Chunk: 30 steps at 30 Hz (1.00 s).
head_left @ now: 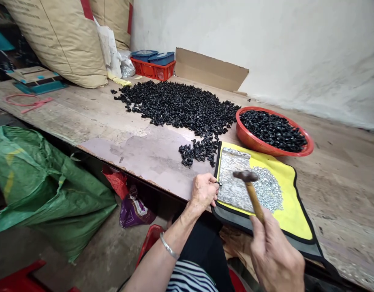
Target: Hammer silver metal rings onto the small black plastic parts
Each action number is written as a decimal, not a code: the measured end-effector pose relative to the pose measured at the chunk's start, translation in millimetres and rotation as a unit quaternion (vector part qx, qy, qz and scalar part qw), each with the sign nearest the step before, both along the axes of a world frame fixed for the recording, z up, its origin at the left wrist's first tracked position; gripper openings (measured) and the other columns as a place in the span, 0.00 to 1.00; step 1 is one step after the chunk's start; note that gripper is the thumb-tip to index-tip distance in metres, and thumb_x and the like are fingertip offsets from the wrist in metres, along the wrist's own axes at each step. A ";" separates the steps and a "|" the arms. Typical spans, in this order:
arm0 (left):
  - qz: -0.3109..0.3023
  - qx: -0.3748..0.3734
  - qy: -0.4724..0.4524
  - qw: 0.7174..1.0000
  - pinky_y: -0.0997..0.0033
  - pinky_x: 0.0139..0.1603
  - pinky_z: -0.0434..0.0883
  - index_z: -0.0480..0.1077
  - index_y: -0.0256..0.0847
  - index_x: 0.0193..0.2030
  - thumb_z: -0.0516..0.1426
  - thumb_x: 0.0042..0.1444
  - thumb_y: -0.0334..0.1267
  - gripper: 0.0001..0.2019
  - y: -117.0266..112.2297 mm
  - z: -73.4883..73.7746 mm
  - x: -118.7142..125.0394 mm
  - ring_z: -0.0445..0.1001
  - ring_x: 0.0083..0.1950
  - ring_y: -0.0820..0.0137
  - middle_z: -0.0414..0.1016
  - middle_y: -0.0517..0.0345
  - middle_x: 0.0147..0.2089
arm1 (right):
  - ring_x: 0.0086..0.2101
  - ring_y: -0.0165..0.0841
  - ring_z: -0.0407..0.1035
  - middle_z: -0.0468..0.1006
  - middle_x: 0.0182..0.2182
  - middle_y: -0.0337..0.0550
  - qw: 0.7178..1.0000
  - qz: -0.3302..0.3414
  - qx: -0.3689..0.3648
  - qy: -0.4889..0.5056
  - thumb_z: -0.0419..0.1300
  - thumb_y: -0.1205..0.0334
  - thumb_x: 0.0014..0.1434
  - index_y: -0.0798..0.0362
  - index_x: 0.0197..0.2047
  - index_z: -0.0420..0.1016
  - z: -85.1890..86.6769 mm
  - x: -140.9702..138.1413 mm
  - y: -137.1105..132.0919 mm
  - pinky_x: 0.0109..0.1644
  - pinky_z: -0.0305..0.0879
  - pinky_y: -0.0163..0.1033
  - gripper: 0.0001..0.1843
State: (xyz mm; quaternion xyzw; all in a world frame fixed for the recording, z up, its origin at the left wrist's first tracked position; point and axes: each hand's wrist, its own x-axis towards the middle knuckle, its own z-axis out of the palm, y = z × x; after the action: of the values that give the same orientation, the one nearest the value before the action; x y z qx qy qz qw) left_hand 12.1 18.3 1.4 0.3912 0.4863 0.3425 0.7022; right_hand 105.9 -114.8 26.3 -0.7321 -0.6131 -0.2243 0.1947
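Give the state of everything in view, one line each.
Left hand, pinching a small black part at the edge of the metal plate
Right hand, closed around the hammer
Hammer, raised over the plate
Red basin, full of black parts
Loose black parts, heaped on the table

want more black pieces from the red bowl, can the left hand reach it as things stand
Probably yes. The left hand lies fairly near the red plastic bowl, with only the flat yellow mat and some low loose black pieces between, nothing tall blocking.
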 end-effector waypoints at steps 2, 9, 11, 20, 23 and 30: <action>0.000 -0.002 0.001 1.000 0.84 0.06 0.55 0.61 0.37 0.21 0.52 0.42 0.25 0.05 -0.1 1.1 -0.3 0.59 0.09 0.80 0.61 0.70 0.12 | 0.26 0.34 0.74 0.79 0.39 0.55 1.000 -0.015 0.015 -0.009 0.52 0.64 0.60 0.62 0.53 0.69 -3.4 -1.7 -0.6 0.28 0.64 0.35 0.20; 0.008 -0.005 -0.001 1.000 0.84 0.06 0.57 0.61 0.37 0.21 0.52 0.41 0.25 0.05 0.6 1.2 -0.8 0.59 0.09 0.80 0.61 0.70 0.12 | 0.21 0.34 0.71 0.80 0.33 0.50 0.966 -0.056 -0.125 0.218 0.51 0.54 0.57 0.56 0.49 0.73 -13.1 13.8 8.5 0.23 0.63 0.36 0.21; 0.012 -0.004 -0.011 1.000 0.84 0.06 0.56 0.61 0.37 0.21 0.54 0.40 0.26 0.04 0.1 0.9 -3.0 0.60 0.09 0.80 0.62 0.69 0.12 | 0.20 0.32 0.68 0.77 0.24 0.43 0.904 -0.077 -0.127 0.401 0.53 0.49 0.55 0.54 0.52 0.70 -8.4 22.8 13.8 0.22 0.64 0.36 0.26; -0.006 -0.002 -0.192 0.981 0.80 0.06 0.57 0.64 0.35 0.27 0.61 0.39 0.37 0.11 -13.4 0.5 -26.6 0.62 0.09 0.76 0.70 0.61 0.15 | 0.20 0.35 0.67 0.73 0.20 0.41 0.860 -0.108 -0.201 0.456 0.54 0.52 0.51 0.52 0.49 0.73 14.1 43.3 23.7 0.23 0.64 0.39 0.23; -0.012 -0.016 -0.214 0.977 0.80 0.06 0.57 0.64 0.35 0.28 0.62 0.38 0.37 0.13 -18.6 2.6 -28.3 0.62 0.10 0.76 0.71 0.60 0.17 | 0.33 0.41 0.70 0.76 0.29 0.49 0.942 -0.081 -0.124 0.302 0.53 0.51 0.52 0.51 0.34 0.78 23.1 35.9 24.5 0.35 0.65 0.44 0.16; -0.040 -0.005 -0.203 0.978 0.79 0.06 0.60 0.64 0.35 0.29 0.62 0.39 0.37 0.12 -28.3 12.4 -17.3 0.63 0.11 0.76 0.71 0.60 0.18 | 0.16 0.27 0.59 0.68 0.15 0.37 0.799 0.058 -0.194 0.566 0.54 0.44 0.54 0.54 0.28 0.72 23.6 5.7 49.8 0.19 0.56 0.33 0.21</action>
State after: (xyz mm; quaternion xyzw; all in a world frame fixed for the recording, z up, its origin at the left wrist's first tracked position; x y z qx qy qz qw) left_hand -5.2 -10.1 13.7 0.3291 0.3191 0.3842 0.8014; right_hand 111.6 -65.0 49.9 -0.7143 -0.4656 0.3649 0.3738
